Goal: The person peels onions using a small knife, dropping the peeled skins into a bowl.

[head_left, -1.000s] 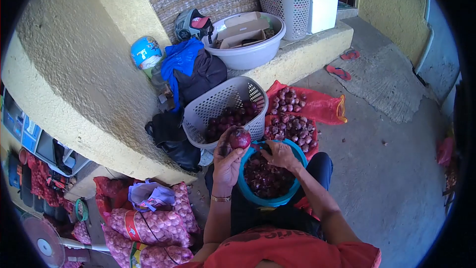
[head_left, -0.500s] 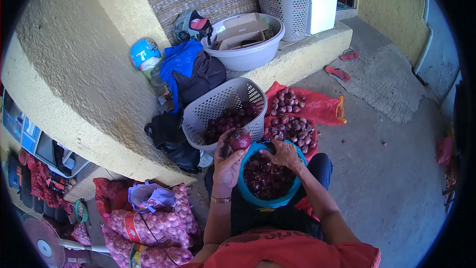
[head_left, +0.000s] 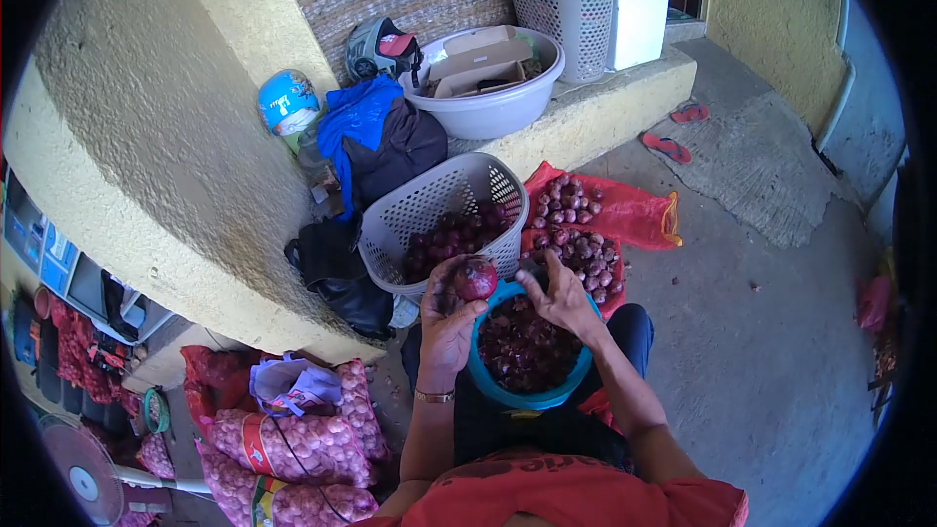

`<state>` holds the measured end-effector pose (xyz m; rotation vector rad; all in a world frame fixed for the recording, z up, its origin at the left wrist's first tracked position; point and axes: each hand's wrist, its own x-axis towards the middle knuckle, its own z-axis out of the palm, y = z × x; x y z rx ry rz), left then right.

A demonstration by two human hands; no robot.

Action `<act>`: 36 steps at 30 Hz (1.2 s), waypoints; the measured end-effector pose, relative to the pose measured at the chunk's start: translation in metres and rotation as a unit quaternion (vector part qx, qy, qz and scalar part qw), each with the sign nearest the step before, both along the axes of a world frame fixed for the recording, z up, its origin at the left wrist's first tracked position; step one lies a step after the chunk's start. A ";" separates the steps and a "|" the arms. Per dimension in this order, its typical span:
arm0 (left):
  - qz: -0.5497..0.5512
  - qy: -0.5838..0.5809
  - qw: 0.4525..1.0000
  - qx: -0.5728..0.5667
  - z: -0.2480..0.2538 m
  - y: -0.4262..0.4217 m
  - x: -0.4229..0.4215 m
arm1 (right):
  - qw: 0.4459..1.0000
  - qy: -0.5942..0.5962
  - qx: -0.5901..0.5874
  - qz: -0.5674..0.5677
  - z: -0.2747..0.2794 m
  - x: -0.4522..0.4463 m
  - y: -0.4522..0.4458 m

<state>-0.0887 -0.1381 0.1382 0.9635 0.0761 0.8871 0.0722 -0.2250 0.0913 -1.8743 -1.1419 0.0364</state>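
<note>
My left hand holds a red onion up beside the rim of the blue basin. Over the basin's far edge is my right hand, its thumb and fingers curled around something small and dark that I cannot make out. Dark red onion skins lie inside the basin, which sits between my knees. Just beyond my left hand stands a grey perforated basket with peeled red onions in it. More onions lie on a red mesh sack.
A black bag and a backpack lie left of the basket. Onion-filled mesh sacks are at lower left. A ledge bears a white tub and a helmet. Slippers rest on the floor.
My right hand has lifted and its fingers have moved up and away from the skins in the basin. My left hand still holds the onion in nearly the same place.
</note>
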 end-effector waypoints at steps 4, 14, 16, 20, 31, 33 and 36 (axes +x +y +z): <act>0.015 0.015 1.000 0.017 0.001 -0.001 0.001 | 0.953 0.216 0.109 0.180 0.041 -0.009 -0.010; 0.023 0.033 0.999 0.026 -0.003 -0.005 0.001 | 0.952 0.145 0.152 0.221 0.063 -0.019 -0.010; 0.016 0.032 0.999 0.021 -0.002 -0.005 0.001 | 0.951 0.148 0.148 0.225 0.065 -0.020 -0.013; 0.018 0.036 0.999 0.033 -0.003 -0.005 0.002 | 0.952 0.125 0.148 0.235 0.064 -0.021 -0.012; 0.018 0.059 0.992 0.109 0.004 -0.009 0.002 | 0.963 0.131 0.102 0.213 0.075 -0.021 -0.018; 0.001 0.052 0.998 0.046 0.011 -0.012 -0.001 | 0.964 0.120 0.114 0.209 0.076 -0.019 -0.018; -0.006 0.048 0.999 0.015 0.010 -0.013 -0.002 | 0.965 0.109 0.101 0.217 0.075 -0.017 -0.018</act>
